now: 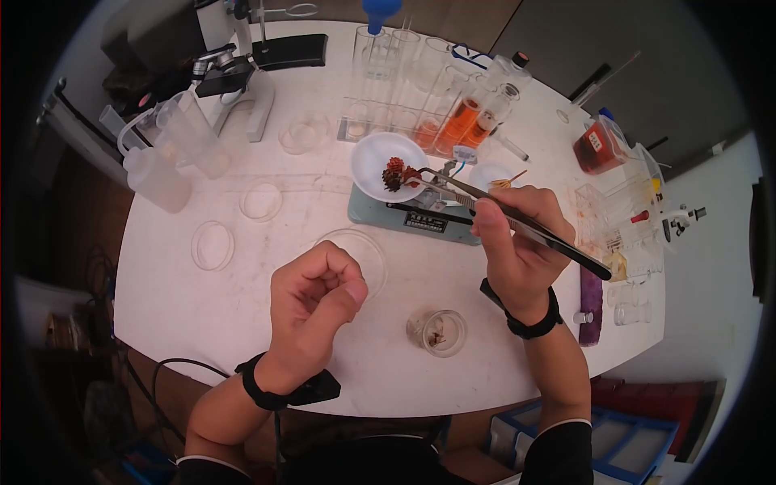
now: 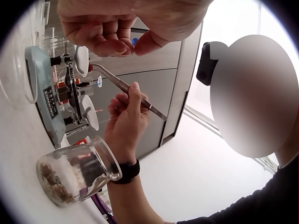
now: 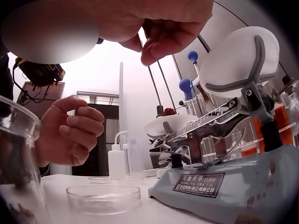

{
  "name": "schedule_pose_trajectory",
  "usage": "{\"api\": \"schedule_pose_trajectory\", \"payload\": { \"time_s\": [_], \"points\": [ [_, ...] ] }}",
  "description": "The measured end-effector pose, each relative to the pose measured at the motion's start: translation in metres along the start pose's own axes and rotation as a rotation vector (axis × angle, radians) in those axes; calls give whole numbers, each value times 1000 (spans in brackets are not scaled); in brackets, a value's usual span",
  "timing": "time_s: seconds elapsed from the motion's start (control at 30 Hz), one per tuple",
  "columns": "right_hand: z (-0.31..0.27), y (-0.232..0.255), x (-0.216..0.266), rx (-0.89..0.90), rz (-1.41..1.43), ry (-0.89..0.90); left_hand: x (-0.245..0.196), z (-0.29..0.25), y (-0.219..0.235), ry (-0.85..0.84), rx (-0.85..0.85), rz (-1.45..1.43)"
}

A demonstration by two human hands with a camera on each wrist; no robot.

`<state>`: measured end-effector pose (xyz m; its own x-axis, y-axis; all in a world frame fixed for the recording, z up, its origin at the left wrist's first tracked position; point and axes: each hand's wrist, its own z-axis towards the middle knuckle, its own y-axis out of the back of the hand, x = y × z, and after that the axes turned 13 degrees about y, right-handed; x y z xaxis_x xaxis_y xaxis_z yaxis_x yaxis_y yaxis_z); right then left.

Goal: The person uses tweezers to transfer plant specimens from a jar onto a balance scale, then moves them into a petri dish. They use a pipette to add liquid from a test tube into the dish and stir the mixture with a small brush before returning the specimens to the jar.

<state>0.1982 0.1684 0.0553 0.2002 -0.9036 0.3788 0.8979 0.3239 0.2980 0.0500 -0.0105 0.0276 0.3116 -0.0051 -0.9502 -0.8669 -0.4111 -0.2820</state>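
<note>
My right hand [image 1: 525,246] grips long metal tweezers [image 1: 558,240] between thumb and fingers. The bent tips reach a dark red, crumbly dried clump [image 1: 394,175] on the white left pan [image 1: 368,160] of a pale blue tray balance [image 1: 365,212]. Over the table, my left hand [image 1: 315,303] hangs loosely curled and holds nothing; the left wrist view shows a gap between thumb and fingers. Just beyond it lies a clear petri dish [image 1: 377,252]. Between my forearms stands a glass jar [image 2: 79,172] with brownish bits at its bottom.
Behind the balance stands a rack of glass tubes with orange liquid [image 1: 461,121]. Yellowish pieces [image 1: 509,182] lie by the right pan. At left are petri dishes [image 1: 212,246], a wash bottle [image 1: 158,179] and a microscope [image 1: 257,113]. A red-filled container [image 1: 600,147] sits at right.
</note>
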Motion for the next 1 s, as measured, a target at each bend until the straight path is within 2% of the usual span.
{"api": "schedule_pose_trajectory", "payload": {
  "time_s": [0.2, 0.3, 0.33, 0.43, 0.7, 0.83, 1.0],
  "points": [
    [-2, 11, 7, -18, -42, -29, 1, 0, 0, 1, 1, 0],
    [-5, 21, 12, -140, 26, -48, 1, 0, 0, 2, 0, 0],
    [-3, 31, 13, -55, -43, 40, 1, 0, 0, 1, 0, -1],
    [-4, 42, 25, -198, 30, 10, 1, 0, 0, 1, 3, -1],
    [-23, 80, 10, -357, -153, -89, 1, 1, -2, 0, -26, 26],
    [-31, 82, 6, -345, -128, -126, 3, 1, 0, -13, -1, -62],
    [-35, 81, 6, -308, -116, -135, 2, 3, -4, -18, -61, 38]
  ]
}}
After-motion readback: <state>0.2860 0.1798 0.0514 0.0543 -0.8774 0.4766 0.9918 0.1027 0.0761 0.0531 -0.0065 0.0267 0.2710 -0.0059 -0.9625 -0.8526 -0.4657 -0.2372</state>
